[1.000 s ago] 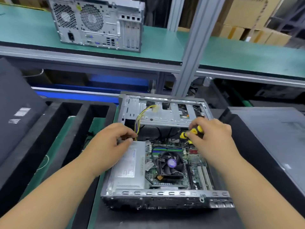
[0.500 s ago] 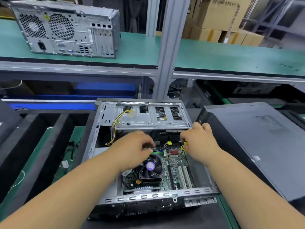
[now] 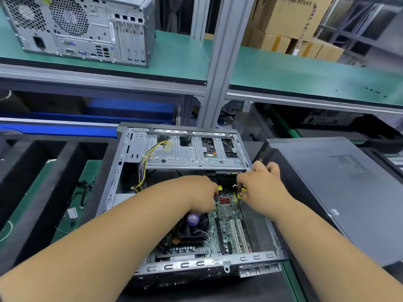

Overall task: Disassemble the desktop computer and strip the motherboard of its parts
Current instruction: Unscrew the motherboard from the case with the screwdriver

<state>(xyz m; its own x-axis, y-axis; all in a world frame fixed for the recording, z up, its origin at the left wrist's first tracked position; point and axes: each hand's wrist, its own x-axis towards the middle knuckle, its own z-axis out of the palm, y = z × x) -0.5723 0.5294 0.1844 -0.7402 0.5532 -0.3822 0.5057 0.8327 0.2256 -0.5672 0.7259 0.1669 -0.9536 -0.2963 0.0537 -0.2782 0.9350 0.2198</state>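
The open desktop case (image 3: 130, 149) lies flat before me, its green motherboard (image 3: 231, 225) exposed with a black fan cooler (image 3: 194, 225) and white slots. My left hand (image 3: 200, 195) reaches over the cooler, fingers curled down onto the board near a yellow connector (image 3: 220, 188); what it grips is hidden. My right hand (image 3: 261, 188) is closed around a yellow-and-black screwdriver (image 3: 241, 194) at the board's far right edge. A silver drive cage (image 3: 192, 155) spans the far end, with yellow and black cables (image 3: 144, 168) hanging at its left.
A dark computer side panel (image 3: 340, 192) lies close on the right. Black foam trays (image 3: 43, 171) sit left over a green mat with loose wires. Another grey tower (image 3: 82, 27) stands on the upper green shelf; a metal post (image 3: 220, 62) rises behind the case. Cardboard boxes (image 3: 290, 20) are far back.
My left hand has moved right from the power supply to the middle of the motherboard. The right hand, with the screwdriver, has dropped lower into the case. The view has shifted left and up.
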